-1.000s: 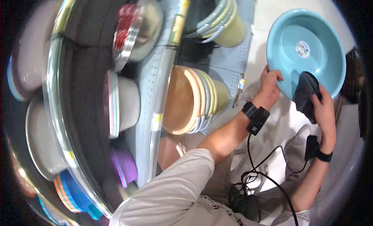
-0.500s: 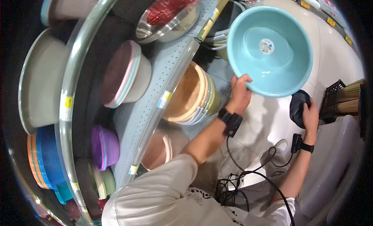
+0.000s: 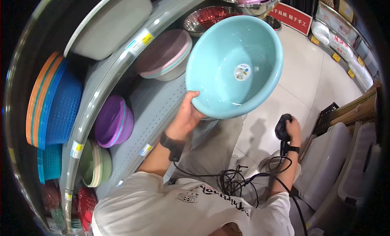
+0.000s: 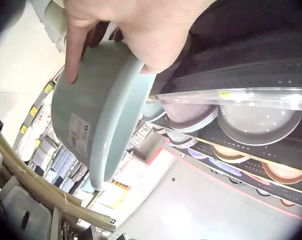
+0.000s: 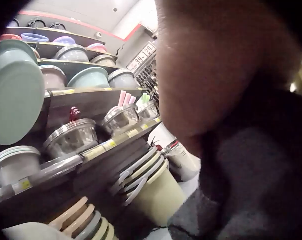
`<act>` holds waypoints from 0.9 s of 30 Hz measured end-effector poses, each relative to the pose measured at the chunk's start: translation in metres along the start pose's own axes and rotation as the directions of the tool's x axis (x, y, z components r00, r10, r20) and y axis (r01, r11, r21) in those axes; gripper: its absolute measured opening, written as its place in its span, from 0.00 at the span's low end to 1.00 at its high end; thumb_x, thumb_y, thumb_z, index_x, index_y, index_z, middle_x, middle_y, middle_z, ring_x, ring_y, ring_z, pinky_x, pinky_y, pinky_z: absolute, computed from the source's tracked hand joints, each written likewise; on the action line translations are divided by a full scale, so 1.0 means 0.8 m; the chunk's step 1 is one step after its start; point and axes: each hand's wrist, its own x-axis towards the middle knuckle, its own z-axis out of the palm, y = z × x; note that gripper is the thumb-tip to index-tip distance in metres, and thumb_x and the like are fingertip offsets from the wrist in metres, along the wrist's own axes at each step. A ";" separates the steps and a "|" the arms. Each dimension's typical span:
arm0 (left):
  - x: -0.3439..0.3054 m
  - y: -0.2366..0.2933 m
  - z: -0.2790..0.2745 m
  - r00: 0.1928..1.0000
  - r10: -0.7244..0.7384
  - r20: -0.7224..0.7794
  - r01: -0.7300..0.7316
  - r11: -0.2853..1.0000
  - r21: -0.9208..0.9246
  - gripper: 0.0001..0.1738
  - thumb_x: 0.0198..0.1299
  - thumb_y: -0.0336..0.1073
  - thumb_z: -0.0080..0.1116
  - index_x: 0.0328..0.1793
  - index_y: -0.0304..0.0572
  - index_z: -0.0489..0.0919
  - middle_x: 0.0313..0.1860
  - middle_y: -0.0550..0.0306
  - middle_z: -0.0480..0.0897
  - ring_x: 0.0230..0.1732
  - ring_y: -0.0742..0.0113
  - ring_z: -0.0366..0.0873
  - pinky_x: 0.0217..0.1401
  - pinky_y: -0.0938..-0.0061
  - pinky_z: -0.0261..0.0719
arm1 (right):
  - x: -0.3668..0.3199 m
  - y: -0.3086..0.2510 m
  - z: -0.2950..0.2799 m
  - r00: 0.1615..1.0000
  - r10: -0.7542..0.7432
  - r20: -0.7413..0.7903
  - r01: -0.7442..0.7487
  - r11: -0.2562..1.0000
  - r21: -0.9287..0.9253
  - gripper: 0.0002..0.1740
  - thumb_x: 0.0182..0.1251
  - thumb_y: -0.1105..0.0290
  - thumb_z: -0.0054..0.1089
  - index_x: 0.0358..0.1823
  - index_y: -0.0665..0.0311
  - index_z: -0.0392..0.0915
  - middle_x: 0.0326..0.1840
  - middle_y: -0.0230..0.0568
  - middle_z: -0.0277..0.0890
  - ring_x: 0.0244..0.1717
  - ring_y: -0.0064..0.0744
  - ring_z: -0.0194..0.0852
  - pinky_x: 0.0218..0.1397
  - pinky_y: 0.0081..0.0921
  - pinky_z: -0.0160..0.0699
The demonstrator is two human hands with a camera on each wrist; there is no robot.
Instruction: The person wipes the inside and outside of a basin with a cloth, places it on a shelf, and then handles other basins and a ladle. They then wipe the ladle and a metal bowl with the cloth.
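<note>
Noted: my left grip (image 3: 186, 119) pinches the tilted blue basin (image 3: 219, 53) by its rim, aloft beside the shelf (image 3: 148, 102), while my right grip (image 3: 294, 130) clasps a dark cloth (image 3: 280, 128), so one-sided support could let the basin pivot and drop.

Glossy plastic basin (image 3: 219, 65); shiny metal bowls (image 3: 203, 22).

Curved grey shelving (image 3: 140, 104) flanks a pale, glossy tiled floor (image 3: 298, 69).

Shelf (image 3: 143, 108) on L, bins (image 3: 327, 161) on R, basin (image 3: 217, 67) btwn, in L grip (image 3: 185, 121).
</note>
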 end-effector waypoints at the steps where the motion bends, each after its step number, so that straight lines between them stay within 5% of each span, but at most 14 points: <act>1: -0.010 0.011 -0.008 0.999 0.039 -0.002 -0.039 0.999 -0.002 0.35 0.71 0.48 0.52 0.77 0.33 0.62 0.69 0.45 0.78 0.63 0.52 0.83 0.63 0.55 0.85 | -0.017 -0.009 0.010 0.999 -0.014 0.041 0.014 1.000 0.006 0.25 0.66 0.62 0.57 0.59 0.71 0.81 0.55 0.67 0.82 0.60 0.64 0.81 0.66 0.50 0.78; 4: -0.031 0.036 -0.018 0.993 0.121 0.008 -0.120 0.992 -0.033 0.34 0.73 0.46 0.51 0.77 0.31 0.62 0.69 0.44 0.78 0.65 0.52 0.82 0.64 0.57 0.85 | -0.051 -0.021 0.043 0.967 -0.048 0.249 0.063 0.997 -0.052 0.24 0.64 0.59 0.57 0.56 0.66 0.84 0.54 0.63 0.84 0.58 0.63 0.82 0.63 0.51 0.80; 10: -0.046 0.078 -0.034 0.977 0.208 -0.034 -0.211 0.974 -0.086 0.31 0.74 0.45 0.54 0.74 0.30 0.66 0.68 0.42 0.78 0.66 0.53 0.79 0.68 0.57 0.82 | -0.105 -0.056 0.089 0.887 -0.186 0.423 0.234 0.970 -0.063 0.25 0.61 0.60 0.58 0.55 0.68 0.84 0.54 0.63 0.84 0.57 0.61 0.82 0.65 0.50 0.80; 15: -0.049 0.096 -0.045 0.950 0.277 -0.143 -0.291 0.953 -0.088 0.34 0.68 0.42 0.67 0.75 0.37 0.66 0.70 0.48 0.69 0.70 0.53 0.73 0.70 0.53 0.80 | -0.145 -0.082 0.086 0.878 -0.169 0.447 0.246 0.962 -0.120 0.26 0.61 0.59 0.58 0.58 0.65 0.83 0.56 0.61 0.84 0.58 0.59 0.83 0.64 0.48 0.81; 27: -0.034 0.149 -0.073 0.804 0.418 -0.422 -0.524 0.834 -0.174 0.22 0.69 0.40 0.67 0.66 0.47 0.76 0.66 0.58 0.73 0.69 0.60 0.71 0.76 0.45 0.75 | -0.131 -0.051 0.091 0.852 -0.074 0.518 0.133 0.988 -0.077 0.26 0.59 0.61 0.61 0.57 0.68 0.84 0.56 0.62 0.84 0.59 0.58 0.84 0.64 0.45 0.81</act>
